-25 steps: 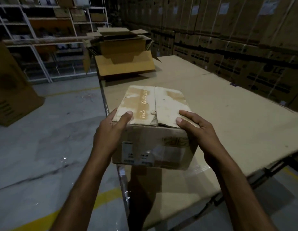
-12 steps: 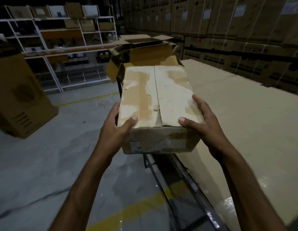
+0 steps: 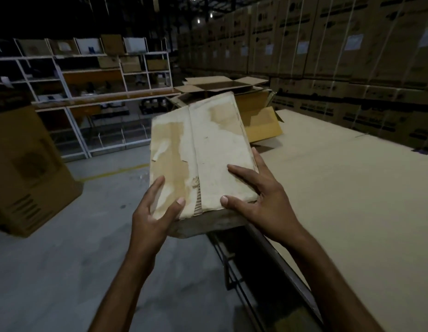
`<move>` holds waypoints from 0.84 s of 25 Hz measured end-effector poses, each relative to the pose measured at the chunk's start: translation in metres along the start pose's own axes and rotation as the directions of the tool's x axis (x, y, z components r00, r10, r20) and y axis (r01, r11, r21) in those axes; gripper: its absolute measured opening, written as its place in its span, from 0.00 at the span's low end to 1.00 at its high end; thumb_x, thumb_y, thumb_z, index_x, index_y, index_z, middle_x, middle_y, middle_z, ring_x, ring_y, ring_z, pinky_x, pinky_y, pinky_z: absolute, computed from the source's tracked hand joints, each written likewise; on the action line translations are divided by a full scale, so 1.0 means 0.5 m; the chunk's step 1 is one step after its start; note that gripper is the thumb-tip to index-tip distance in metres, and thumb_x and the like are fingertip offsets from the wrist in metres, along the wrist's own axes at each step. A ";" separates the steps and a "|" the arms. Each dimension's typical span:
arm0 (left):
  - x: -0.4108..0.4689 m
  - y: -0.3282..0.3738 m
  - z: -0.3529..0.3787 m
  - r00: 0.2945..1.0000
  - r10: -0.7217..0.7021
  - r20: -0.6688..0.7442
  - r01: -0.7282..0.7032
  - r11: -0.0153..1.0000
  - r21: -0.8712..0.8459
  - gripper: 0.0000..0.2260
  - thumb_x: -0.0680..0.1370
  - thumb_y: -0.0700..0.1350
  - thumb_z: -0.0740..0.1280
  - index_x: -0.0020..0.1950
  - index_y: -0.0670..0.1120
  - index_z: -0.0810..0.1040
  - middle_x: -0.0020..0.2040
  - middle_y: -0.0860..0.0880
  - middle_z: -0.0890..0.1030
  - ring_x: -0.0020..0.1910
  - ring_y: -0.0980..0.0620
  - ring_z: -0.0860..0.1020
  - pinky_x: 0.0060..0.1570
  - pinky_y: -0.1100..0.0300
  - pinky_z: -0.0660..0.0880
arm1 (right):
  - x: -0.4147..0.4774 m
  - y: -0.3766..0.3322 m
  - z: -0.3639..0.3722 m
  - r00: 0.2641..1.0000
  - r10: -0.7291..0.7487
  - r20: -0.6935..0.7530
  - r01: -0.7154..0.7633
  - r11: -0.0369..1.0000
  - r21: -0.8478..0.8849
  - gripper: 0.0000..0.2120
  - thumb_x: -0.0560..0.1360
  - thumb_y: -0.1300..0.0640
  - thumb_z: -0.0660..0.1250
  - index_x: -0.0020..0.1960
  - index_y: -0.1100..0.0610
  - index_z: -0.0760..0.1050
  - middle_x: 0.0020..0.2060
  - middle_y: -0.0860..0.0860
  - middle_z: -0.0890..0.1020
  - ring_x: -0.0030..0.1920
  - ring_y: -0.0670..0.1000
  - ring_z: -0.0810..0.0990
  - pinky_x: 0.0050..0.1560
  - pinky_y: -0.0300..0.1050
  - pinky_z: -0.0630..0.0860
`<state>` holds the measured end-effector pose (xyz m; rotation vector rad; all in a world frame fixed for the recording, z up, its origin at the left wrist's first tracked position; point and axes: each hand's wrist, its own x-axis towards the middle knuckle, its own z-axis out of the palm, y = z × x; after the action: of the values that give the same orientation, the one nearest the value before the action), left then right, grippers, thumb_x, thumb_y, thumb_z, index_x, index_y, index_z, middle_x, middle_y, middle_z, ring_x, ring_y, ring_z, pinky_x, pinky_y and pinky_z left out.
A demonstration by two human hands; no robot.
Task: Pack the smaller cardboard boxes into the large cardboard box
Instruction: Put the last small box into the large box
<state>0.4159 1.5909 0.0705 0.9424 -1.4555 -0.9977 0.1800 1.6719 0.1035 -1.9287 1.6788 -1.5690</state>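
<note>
Both hands are up in front of the person w/ the small box (image 3: pixel 201 152) clamped between them, in the air, not touching the table (image 3: pixel 351 192).

L hand (image 3: pixel 153 212) grips the near-left corner. Thumb is pressed on the top face, index runs along the left edge, other fingers hidden. R hand (image 3: pixel 263 200) grips the near-right corner, w/ thumb + index flat on top and the rest curled round the right edge. Both hands are spread wide, not fisted.

The box is tilted, far end raised, top face toward the person. Top flaps are closed w/ a seam down the middle. The paper skin is torn in pale patches, and corrugation shows at the near edge betw the thumbs. The near side face is dark, can't read it.

The large box (image 3: pixel 262 124) sits just past the small box's far end, ahead of the R hand's fingertips. It stands on the table w/ flaps open, its left part hidden behind the small box.

The table lies right of and below the R hand, topped w/ flat cardboard, and its metal frame (image 3: pixel 234 267) shows under the R forearm. Left of and below the L hand is grey floor (image 3: pixel 76 259) w/ a yellow line (image 3: pixel 112 174). A brown carton (image 3: pixel 26 168) stands on the floor well left of the L hand. White shelves (image 3: pixel 88 92) stand far ahead-left, and a wall of strapped cartons (image 3: pixel 339 44) far ahead-right of the R hand.
</note>
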 end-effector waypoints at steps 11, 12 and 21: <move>0.548 -0.055 -0.088 0.961 0.241 -0.134 -0.231 0.969 0.085 0.27 0.69 0.56 0.76 0.68 0.58 0.78 0.62 0.70 0.75 0.60 0.73 0.74 0.55 0.67 0.79 | 0.520 0.145 0.259 0.993 -0.103 0.058 0.095 0.987 0.127 0.34 0.67 0.37 0.79 0.70 0.39 0.75 0.81 0.42 0.54 0.79 0.42 0.58 0.75 0.49 0.69; 0.599 -0.061 -0.093 0.955 0.279 -0.104 -0.269 0.958 0.099 0.27 0.68 0.57 0.77 0.67 0.59 0.78 0.63 0.69 0.75 0.61 0.72 0.74 0.55 0.65 0.79 | 0.562 0.160 0.276 0.993 -0.107 0.045 0.099 0.985 0.143 0.33 0.68 0.38 0.79 0.71 0.40 0.75 0.81 0.43 0.56 0.78 0.42 0.60 0.73 0.47 0.72; 1.156 -0.095 -0.133 0.888 0.460 0.027 -0.461 0.887 0.039 0.23 0.69 0.62 0.77 0.62 0.60 0.81 0.60 0.72 0.77 0.62 0.67 0.76 0.56 0.50 0.82 | 0.982 0.241 0.439 0.982 -0.091 -0.168 0.110 0.988 0.104 0.29 0.71 0.40 0.78 0.69 0.43 0.76 0.71 0.43 0.69 0.68 0.33 0.68 0.56 0.30 0.77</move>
<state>0.4245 1.0267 0.2198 0.5734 -1.6214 -0.6223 0.1845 1.1322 0.2145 -1.9029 1.5324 -1.8623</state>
